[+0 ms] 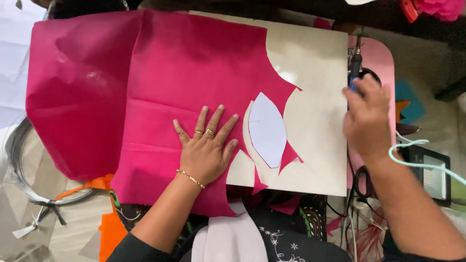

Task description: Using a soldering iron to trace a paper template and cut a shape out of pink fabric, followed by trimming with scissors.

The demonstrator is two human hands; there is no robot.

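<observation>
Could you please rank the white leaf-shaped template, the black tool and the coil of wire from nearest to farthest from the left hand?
From the left hand:
1. White leaf-shaped template, just to its right.
2. Black tool, far right, at the right hand.
3. Coil of wire, far left edge.

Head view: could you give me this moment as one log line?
left hand: flat on pink sheet | right hand: at black tool | white leaf-shaped template: on beige board

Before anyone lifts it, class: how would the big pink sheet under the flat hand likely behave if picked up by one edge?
The pink sheet would probably flop: it shows creases and folds. It looks thin, so likely light. The narrow cut points near the white petal template might tear. The left hand pressing it flat hints it slides on the board.
</observation>
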